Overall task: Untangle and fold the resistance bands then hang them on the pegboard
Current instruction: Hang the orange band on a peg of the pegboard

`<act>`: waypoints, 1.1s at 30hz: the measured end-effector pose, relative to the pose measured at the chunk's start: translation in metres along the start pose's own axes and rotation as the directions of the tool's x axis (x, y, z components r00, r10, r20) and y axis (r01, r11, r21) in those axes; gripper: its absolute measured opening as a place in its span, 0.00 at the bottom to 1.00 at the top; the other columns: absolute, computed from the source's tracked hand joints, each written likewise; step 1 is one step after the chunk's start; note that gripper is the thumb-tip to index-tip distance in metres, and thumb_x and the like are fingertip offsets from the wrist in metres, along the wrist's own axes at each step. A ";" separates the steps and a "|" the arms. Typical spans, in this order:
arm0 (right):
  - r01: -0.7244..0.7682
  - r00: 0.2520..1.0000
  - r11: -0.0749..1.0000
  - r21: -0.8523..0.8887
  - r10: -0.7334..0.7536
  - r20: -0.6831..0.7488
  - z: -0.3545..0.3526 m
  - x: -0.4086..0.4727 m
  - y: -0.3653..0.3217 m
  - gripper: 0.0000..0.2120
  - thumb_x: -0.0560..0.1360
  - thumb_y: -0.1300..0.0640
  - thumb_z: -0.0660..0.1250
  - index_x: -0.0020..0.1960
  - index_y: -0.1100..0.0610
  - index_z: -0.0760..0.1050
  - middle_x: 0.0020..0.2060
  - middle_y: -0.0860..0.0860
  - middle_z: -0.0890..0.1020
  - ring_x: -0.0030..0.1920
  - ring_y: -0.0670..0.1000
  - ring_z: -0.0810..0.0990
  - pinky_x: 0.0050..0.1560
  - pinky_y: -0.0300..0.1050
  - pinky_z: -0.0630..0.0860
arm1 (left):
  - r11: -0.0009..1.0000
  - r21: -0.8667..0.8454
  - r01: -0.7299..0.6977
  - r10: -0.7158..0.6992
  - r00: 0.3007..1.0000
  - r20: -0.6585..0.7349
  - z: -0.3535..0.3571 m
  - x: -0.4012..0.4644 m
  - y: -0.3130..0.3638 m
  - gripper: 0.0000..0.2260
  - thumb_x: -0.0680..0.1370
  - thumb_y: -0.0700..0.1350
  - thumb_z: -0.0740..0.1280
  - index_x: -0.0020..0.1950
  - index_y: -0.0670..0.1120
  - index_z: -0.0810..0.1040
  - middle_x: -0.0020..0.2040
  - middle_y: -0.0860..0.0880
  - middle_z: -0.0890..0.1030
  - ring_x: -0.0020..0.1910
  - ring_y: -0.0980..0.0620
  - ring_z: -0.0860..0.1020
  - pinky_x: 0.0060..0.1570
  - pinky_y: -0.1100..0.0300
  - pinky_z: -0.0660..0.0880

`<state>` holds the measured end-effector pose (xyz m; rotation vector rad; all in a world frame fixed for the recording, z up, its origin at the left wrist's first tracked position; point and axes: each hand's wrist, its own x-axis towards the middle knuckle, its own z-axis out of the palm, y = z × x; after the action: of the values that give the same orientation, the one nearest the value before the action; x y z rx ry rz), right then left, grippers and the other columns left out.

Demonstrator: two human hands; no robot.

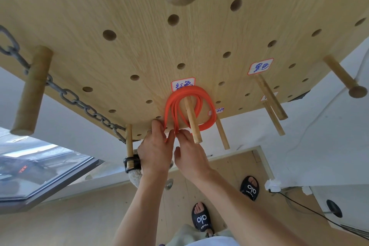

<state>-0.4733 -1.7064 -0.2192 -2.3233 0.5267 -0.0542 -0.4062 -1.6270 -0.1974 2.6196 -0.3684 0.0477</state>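
- Wooden pegboard [139, 50] fills the top of the view, with pale floor below and your sandalled feet on it.
- Far left: metal chain [77, 102] draped over a thick peg [30, 90]. Not part of this job.
- Your left hand [155, 150] pinches the left-side strands of the orange resistance band [175, 102]; your right hand [191, 156] has fingertips curled on the strands just beside it.
- Band is folded into several loops and already hooked over the peg [192, 122] under the red-bordered label [182, 84].
- Step looks like hanging, nearly done. Next move likely needs you to even out the loops, then let go.
- Right: bare pegs under another label [260, 66].
- Hidden: lower band ends sit behind your fingers; label handwriting is hard to read. No other bands in view.
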 end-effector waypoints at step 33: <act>0.123 0.946 0.977 -0.173 -0.063 0.317 -0.016 -0.041 0.018 0.13 0.81 0.60 0.63 0.65 0.55 0.74 0.59 0.51 0.77 0.57 0.53 0.79 0.54 0.45 0.76 | 0.993 0.040 -0.108 0.089 0.942 0.324 -0.008 -0.094 -0.042 0.15 0.78 0.40 0.66 0.64 0.46 0.70 0.60 0.49 0.80 0.49 0.48 0.83 0.39 0.51 0.79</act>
<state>-0.5203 -1.7127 -0.2157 -2.4792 0.2714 0.3260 -0.4850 -1.5638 -0.2193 2.6635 -0.6191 -0.3456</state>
